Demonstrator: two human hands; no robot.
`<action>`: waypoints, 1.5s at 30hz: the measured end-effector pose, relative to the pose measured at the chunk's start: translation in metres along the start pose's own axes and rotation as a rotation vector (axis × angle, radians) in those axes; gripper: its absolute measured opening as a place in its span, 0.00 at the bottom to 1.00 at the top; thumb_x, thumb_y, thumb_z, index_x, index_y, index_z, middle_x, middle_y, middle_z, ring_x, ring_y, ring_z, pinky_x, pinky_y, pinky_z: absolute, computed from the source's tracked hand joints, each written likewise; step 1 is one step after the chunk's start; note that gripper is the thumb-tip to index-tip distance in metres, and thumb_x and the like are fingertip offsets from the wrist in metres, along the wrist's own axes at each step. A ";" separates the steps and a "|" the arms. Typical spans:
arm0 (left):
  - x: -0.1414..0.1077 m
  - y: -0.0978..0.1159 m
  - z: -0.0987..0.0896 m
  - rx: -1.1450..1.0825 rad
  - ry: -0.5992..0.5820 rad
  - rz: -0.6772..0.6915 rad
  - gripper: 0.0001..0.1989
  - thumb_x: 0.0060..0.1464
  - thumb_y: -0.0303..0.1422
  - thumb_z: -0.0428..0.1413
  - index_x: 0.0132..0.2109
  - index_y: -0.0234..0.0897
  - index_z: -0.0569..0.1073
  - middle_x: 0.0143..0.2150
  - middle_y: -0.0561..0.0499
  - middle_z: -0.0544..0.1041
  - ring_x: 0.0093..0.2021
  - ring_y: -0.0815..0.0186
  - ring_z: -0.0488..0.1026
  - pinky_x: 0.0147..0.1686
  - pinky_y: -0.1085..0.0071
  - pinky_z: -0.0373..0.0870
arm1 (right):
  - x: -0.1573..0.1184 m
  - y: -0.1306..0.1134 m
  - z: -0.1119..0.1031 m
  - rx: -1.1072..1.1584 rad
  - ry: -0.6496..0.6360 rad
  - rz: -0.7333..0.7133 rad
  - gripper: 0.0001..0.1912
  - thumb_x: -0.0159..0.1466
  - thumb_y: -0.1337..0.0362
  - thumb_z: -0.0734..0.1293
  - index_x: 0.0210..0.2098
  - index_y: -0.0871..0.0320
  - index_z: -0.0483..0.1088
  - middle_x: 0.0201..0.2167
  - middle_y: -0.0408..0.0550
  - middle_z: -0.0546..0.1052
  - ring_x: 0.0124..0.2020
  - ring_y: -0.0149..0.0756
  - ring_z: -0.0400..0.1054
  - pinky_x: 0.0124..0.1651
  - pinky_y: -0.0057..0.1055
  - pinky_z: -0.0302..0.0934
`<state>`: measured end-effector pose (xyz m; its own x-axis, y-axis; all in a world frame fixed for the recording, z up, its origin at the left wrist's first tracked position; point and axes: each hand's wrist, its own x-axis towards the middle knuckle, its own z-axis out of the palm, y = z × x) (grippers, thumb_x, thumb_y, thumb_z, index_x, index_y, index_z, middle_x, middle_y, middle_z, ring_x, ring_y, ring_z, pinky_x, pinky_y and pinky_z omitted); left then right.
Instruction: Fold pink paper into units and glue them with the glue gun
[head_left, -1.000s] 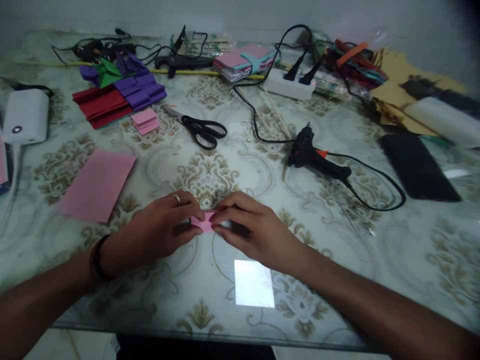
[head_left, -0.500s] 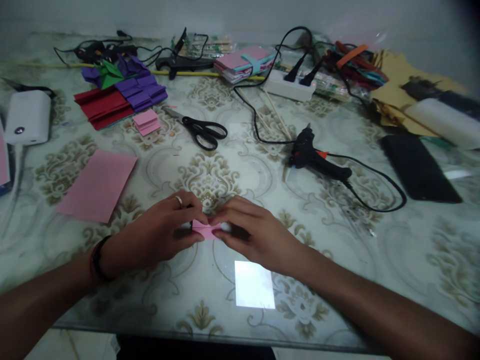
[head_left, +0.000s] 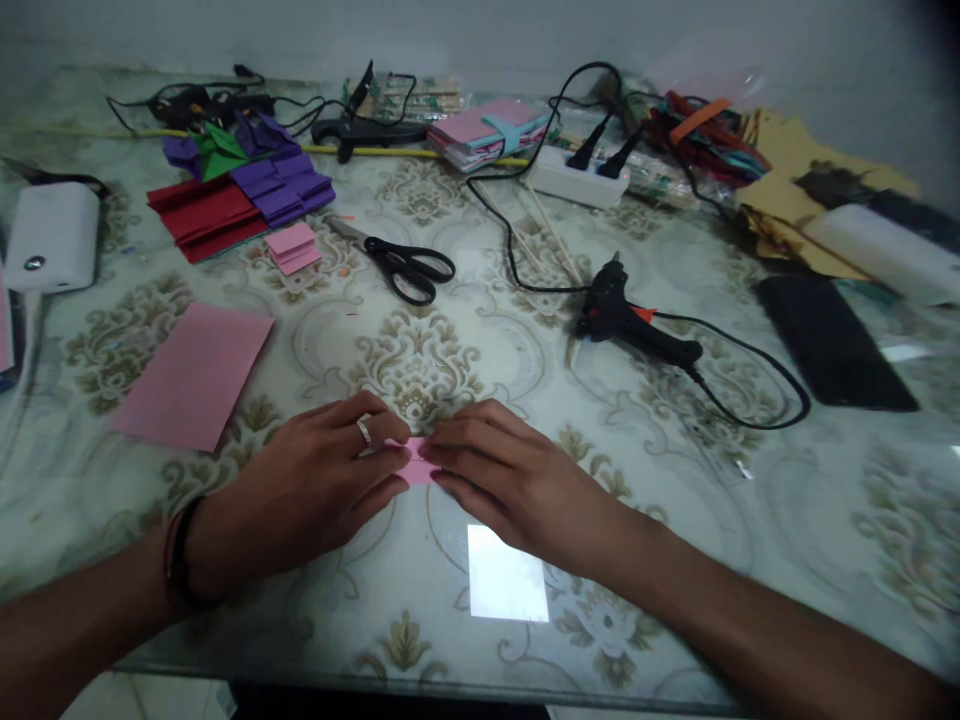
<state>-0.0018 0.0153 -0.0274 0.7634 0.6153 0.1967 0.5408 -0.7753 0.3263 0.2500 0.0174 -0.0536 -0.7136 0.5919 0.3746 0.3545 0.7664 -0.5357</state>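
A small piece of pink paper point(head_left: 420, 470) with a crease across it lies low on the table, between my two hands. From the left, my left hand point(head_left: 319, 475), with a ring on one finger, presses its fingertips on the paper. My right hand point(head_left: 517, 470) holds the opposite end, fingers close together and thumb at the near edge. Both hands cover the ends of the paper. A larger sheet of pink paper point(head_left: 196, 375) rests flat beyond my left wrist. Farther back sits a small pleated pink paper point(head_left: 292, 247).
Black-handled scissors point(head_left: 409, 265) lie ahead of my hands. A glue gun point(head_left: 634, 315) with a looping cord rests to the right, near a black phone point(head_left: 836, 340). Folded red paper point(head_left: 206, 212), purple paper point(head_left: 285, 185) and a white power strip point(head_left: 577, 177) stand farther back.
My fingers have gone from pinching the folded pink paper to lying flatter on it. My left hand has shifted slightly down and its fingertips now reach over the paper.
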 end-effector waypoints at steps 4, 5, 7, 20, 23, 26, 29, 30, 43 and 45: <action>-0.002 0.003 -0.001 0.066 -0.040 0.024 0.05 0.69 0.27 0.56 0.47 0.35 0.78 0.47 0.47 0.81 0.49 0.56 0.77 0.50 0.57 0.77 | -0.003 -0.009 -0.005 -0.112 -0.034 -0.013 0.10 0.74 0.71 0.66 0.50 0.62 0.79 0.48 0.53 0.84 0.51 0.47 0.73 0.51 0.45 0.73; -0.003 0.004 -0.001 0.075 -0.048 0.021 0.05 0.69 0.27 0.56 0.47 0.34 0.78 0.48 0.47 0.81 0.49 0.56 0.77 0.49 0.56 0.77 | -0.003 -0.011 -0.006 -0.130 -0.038 -0.018 0.11 0.74 0.71 0.65 0.50 0.62 0.79 0.48 0.54 0.84 0.51 0.47 0.73 0.51 0.46 0.73; -0.003 0.004 0.000 0.074 -0.049 0.007 0.05 0.69 0.28 0.56 0.47 0.35 0.78 0.47 0.47 0.81 0.50 0.55 0.77 0.50 0.56 0.77 | -0.003 -0.013 -0.008 -0.151 -0.048 -0.025 0.12 0.74 0.71 0.65 0.52 0.62 0.79 0.49 0.55 0.84 0.51 0.47 0.74 0.50 0.46 0.73; -0.004 0.000 -0.004 -0.016 -0.024 -0.011 0.07 0.69 0.23 0.54 0.43 0.35 0.76 0.44 0.48 0.81 0.47 0.59 0.77 0.48 0.60 0.76 | -0.001 -0.016 -0.010 -0.208 -0.085 -0.056 0.13 0.75 0.72 0.63 0.51 0.61 0.79 0.50 0.54 0.84 0.48 0.46 0.74 0.48 0.45 0.70; -0.003 -0.001 -0.006 -0.033 -0.013 0.013 0.13 0.70 0.23 0.53 0.35 0.36 0.75 0.42 0.49 0.81 0.46 0.60 0.77 0.46 0.62 0.76 | -0.002 -0.016 -0.011 -0.204 -0.112 -0.033 0.14 0.75 0.72 0.63 0.53 0.60 0.79 0.51 0.54 0.84 0.50 0.47 0.74 0.51 0.46 0.70; -0.002 -0.002 -0.006 -0.052 -0.019 0.018 0.12 0.70 0.24 0.54 0.35 0.35 0.75 0.42 0.49 0.82 0.45 0.61 0.77 0.44 0.64 0.76 | -0.004 -0.015 -0.011 -0.219 -0.141 -0.035 0.14 0.75 0.71 0.63 0.55 0.61 0.78 0.51 0.55 0.83 0.50 0.48 0.74 0.51 0.47 0.70; -0.003 -0.003 -0.006 -0.047 -0.027 0.015 0.11 0.69 0.24 0.55 0.37 0.35 0.78 0.44 0.49 0.82 0.46 0.60 0.77 0.45 0.62 0.76 | -0.004 -0.014 -0.009 -0.232 -0.158 -0.044 0.14 0.76 0.71 0.62 0.55 0.62 0.77 0.52 0.55 0.83 0.50 0.48 0.73 0.52 0.47 0.69; -0.004 -0.003 -0.006 -0.042 -0.027 0.012 0.10 0.69 0.25 0.55 0.38 0.35 0.79 0.44 0.49 0.82 0.46 0.60 0.77 0.46 0.62 0.76 | -0.004 -0.015 -0.009 -0.231 -0.159 -0.044 0.14 0.76 0.71 0.62 0.55 0.63 0.77 0.52 0.55 0.83 0.50 0.48 0.73 0.52 0.46 0.69; -0.003 -0.004 -0.008 -0.025 -0.027 0.044 0.11 0.70 0.25 0.55 0.39 0.35 0.81 0.39 0.50 0.82 0.43 0.61 0.76 0.45 0.63 0.75 | -0.004 -0.015 -0.008 -0.240 -0.174 -0.049 0.16 0.76 0.71 0.62 0.58 0.65 0.76 0.52 0.55 0.82 0.50 0.48 0.71 0.53 0.47 0.66; -0.004 -0.004 -0.007 -0.008 -0.025 0.048 0.11 0.70 0.25 0.55 0.40 0.36 0.80 0.40 0.50 0.82 0.43 0.62 0.76 0.44 0.64 0.75 | -0.004 -0.015 -0.008 -0.246 -0.177 -0.050 0.16 0.76 0.71 0.62 0.59 0.65 0.76 0.52 0.55 0.81 0.51 0.49 0.71 0.54 0.46 0.66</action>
<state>-0.0092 0.0171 -0.0226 0.7968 0.5739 0.1888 0.5011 -0.8024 0.3242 0.2523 0.0054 -0.0413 -0.8207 0.5155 0.2464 0.4361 0.8438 -0.3128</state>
